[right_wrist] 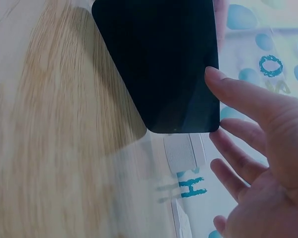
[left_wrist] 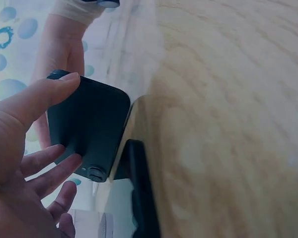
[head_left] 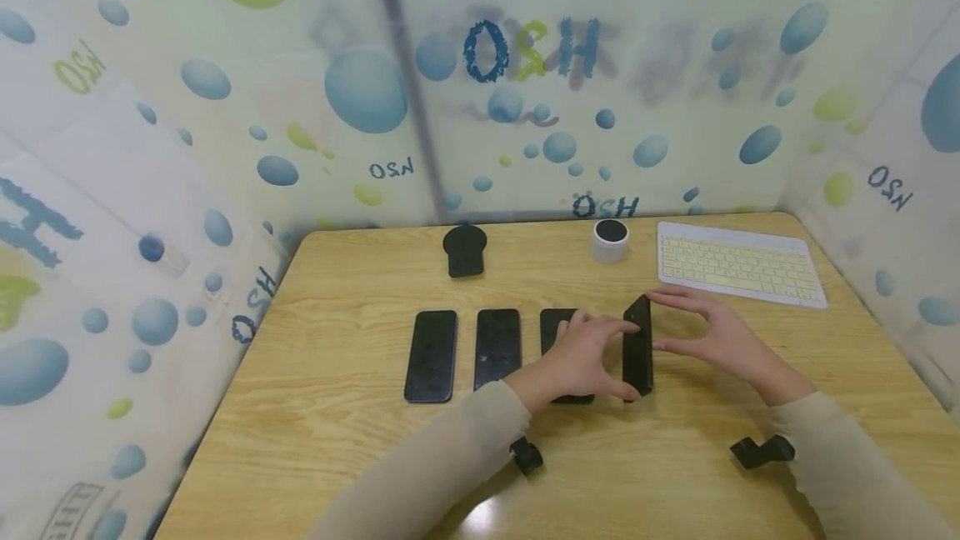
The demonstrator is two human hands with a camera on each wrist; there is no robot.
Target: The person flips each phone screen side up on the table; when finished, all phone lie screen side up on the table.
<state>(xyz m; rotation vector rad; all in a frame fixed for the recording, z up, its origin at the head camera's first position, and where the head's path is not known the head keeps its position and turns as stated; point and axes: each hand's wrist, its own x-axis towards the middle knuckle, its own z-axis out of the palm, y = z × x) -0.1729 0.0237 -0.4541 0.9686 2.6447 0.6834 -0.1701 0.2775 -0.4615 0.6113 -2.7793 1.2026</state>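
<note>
A black smartphone (head_left: 638,348) stands tilted up on its long edge at the right end of a row of phones. My left hand (head_left: 581,357) grips it from the back side, thumb at the near end and fingers toward the far end, beside the camera in the left wrist view. On the screen side, my right hand (head_left: 720,344) holds its upper edge, the thumb (right_wrist: 217,77) on the dark screen and a fingertip at the far corner. Below my left hand lies a third phone (head_left: 557,327), partly hidden. Two more phones, one (head_left: 431,357) and another (head_left: 497,344), lie flat further left.
Behind the phones are a black round-topped object (head_left: 465,252), a white cylinder with a dark top (head_left: 610,242) and a white keyboard (head_left: 742,265). Patterned walls (head_left: 525,140) border the wooden table (head_left: 337,298) at the back and sides.
</note>
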